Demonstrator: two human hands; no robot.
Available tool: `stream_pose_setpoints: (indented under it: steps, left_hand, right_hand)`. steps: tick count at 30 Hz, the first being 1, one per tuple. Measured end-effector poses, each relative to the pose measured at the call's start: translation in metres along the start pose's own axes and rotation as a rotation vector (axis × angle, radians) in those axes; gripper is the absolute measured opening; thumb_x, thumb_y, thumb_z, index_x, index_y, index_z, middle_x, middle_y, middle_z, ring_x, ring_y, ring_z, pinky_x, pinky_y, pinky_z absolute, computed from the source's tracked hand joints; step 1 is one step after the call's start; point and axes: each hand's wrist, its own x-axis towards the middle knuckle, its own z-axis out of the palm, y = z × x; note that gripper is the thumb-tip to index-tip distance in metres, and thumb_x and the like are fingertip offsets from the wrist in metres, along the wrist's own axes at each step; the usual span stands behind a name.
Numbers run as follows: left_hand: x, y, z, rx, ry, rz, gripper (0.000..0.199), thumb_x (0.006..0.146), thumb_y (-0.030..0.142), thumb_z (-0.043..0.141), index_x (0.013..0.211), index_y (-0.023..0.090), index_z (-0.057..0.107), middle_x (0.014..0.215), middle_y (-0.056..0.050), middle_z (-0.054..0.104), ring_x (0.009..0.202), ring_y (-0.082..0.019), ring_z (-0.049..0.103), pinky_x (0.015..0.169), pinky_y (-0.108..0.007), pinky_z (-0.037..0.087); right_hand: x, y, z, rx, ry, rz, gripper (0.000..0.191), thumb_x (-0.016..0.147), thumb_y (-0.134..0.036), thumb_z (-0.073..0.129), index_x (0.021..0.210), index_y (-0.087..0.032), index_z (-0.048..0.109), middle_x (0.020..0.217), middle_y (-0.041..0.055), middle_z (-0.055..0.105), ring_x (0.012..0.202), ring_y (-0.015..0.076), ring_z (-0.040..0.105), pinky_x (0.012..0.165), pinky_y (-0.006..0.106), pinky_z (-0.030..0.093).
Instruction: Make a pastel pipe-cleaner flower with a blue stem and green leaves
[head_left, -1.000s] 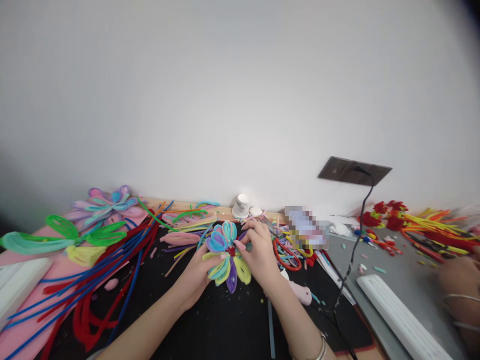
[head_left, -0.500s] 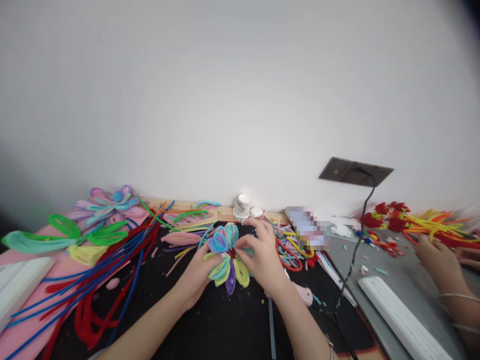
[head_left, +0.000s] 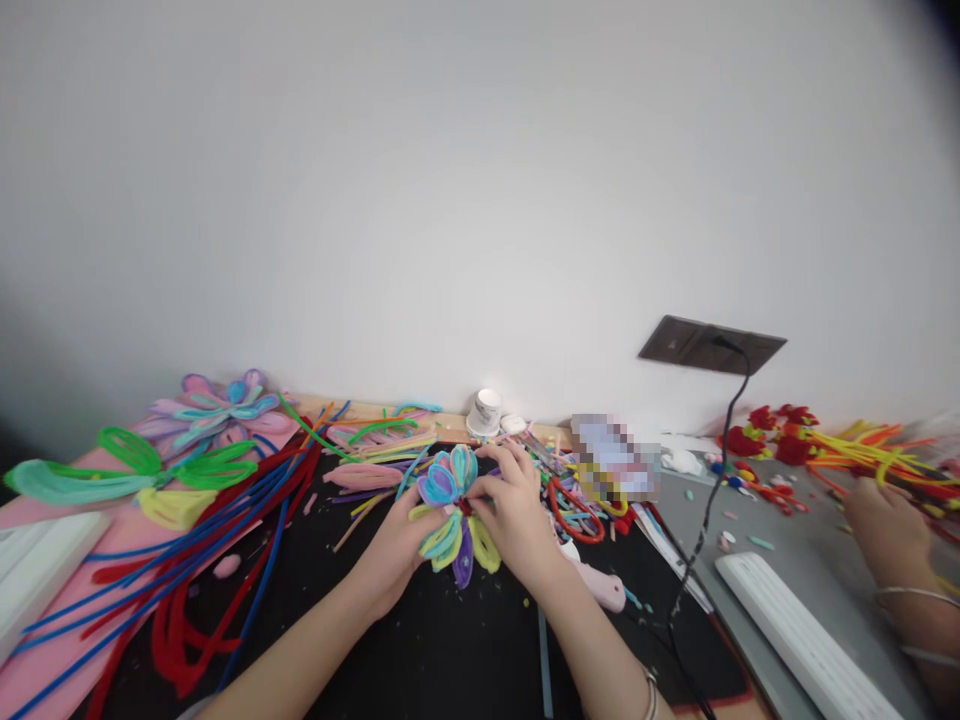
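Observation:
Between my two hands is a pipe-cleaner flower (head_left: 448, 474) with blue, pink, yellow and purple looped petals, held above the black mat (head_left: 420, 660). My left hand (head_left: 396, 552) grips it from the left, the fingers partly hidden behind the petals. On the flower's right side, my right hand (head_left: 514, 510) has thumb and fingertips closed at its dark red middle. Whatever small part those fingertips pinch is hidden. A pale pink handled tool (head_left: 600, 588), perhaps a glue gun, lies beside my right forearm.
Red and blue pipe cleaners (head_left: 202, 555) and finished flowers (head_left: 217, 410) lie at left. A paper cup (head_left: 485, 412) stands by the wall. A black cable (head_left: 705, 520) runs down from the socket (head_left: 712, 343). At right are a white power strip (head_left: 802, 630) and another person's hand (head_left: 889, 525).
My right hand has shifted slightly left and curled closer over the flower's middle. The flower stays nearly in place. The other person's hand has moved a little right.

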Motion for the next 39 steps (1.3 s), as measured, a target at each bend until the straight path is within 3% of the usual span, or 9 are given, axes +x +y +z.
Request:
stream_pose_setpoints:
  steps: [4, 9, 14, 20, 31, 35, 39]
  left_hand:
    - [0.001, 0.002, -0.002, -0.017, 0.027, -0.007, 0.039, 0.068, 0.023, 0.071, 0.104, 0.02, 0.057, 0.092, -0.004, 0.069, 0.083, -0.019, 0.065, 0.074, -0.029, 0.049]
    - [0.001, 0.005, -0.003, -0.015, 0.06, -0.015, 0.042, 0.069, 0.024, 0.07, 0.108, 0.02, 0.056, 0.093, -0.005, 0.069, 0.083, -0.02, 0.066, 0.074, -0.03, 0.05]
    - [0.001, 0.004, -0.002, -0.017, 0.042, 0.008, 0.039, 0.068, 0.023, 0.071, 0.105, 0.019, 0.056, 0.093, -0.005, 0.069, 0.083, -0.019, 0.065, 0.075, -0.029, 0.05]
    - [0.0, 0.003, 0.0, -0.005, 0.037, 0.019, 0.041, 0.067, 0.023, 0.071, 0.105, 0.02, 0.056, 0.091, -0.004, 0.068, 0.081, -0.019, 0.065, 0.072, -0.029, 0.05]
    - [0.001, 0.001, -0.002, 0.011, 0.025, 0.021, 0.039, 0.07, 0.022, 0.069, 0.106, 0.02, 0.055, 0.089, -0.004, 0.068, 0.08, -0.017, 0.064, 0.071, -0.028, 0.049]
    - [0.001, 0.002, -0.001, 0.014, 0.049, 0.009, 0.038, 0.071, 0.022, 0.068, 0.106, 0.019, 0.055, 0.09, -0.005, 0.068, 0.079, -0.018, 0.064, 0.07, -0.028, 0.05]
    - [0.0, 0.004, -0.002, -0.003, 0.059, 0.002, 0.041, 0.071, 0.022, 0.068, 0.11, 0.019, 0.054, 0.093, -0.005, 0.068, 0.081, -0.019, 0.065, 0.073, -0.03, 0.05]
  right_hand:
    - [0.004, 0.006, -0.015, 0.128, 0.065, 0.031, 0.012, 0.073, -0.011, 0.064, 0.07, -0.023, 0.067, 0.114, 0.0058, 0.055, 0.112, 0.0274, 0.042, 0.095, 0.047, 0.035]
    - [0.012, 0.016, -0.037, 0.126, 0.21, 0.157, 0.011, 0.074, -0.012, 0.062, 0.071, -0.021, 0.068, 0.095, 0.0072, 0.054, 0.094, 0.0239, 0.053, 0.083, 0.041, 0.043]
    - [0.008, 0.005, -0.019, 0.058, 0.044, -0.029, 0.015, 0.074, -0.011, 0.062, 0.078, -0.024, 0.068, 0.102, 0.0067, 0.052, 0.096, 0.0245, 0.05, 0.081, 0.04, 0.043]
    - [0.005, -0.002, 0.002, -0.063, -0.04, -0.064, 0.014, 0.073, -0.01, 0.065, 0.076, -0.023, 0.068, 0.105, 0.007, 0.054, 0.096, 0.0264, 0.047, 0.081, 0.042, 0.042]
    - [0.007, 0.002, 0.004, -0.008, -0.02, -0.05, 0.014, 0.075, -0.009, 0.061, 0.07, -0.021, 0.066, 0.102, 0.0063, 0.054, 0.095, 0.0246, 0.048, 0.082, 0.04, 0.042]
    - [0.006, 0.002, -0.008, 0.091, 0.022, -0.025, 0.013, 0.075, -0.01, 0.061, 0.072, -0.022, 0.066, 0.101, 0.006, 0.053, 0.095, 0.0231, 0.049, 0.082, 0.038, 0.042]
    - [0.012, 0.011, -0.029, 0.094, 0.164, 0.062, 0.011, 0.075, -0.012, 0.062, 0.07, -0.021, 0.067, 0.1, 0.007, 0.052, 0.089, 0.0214, 0.051, 0.079, 0.036, 0.043]
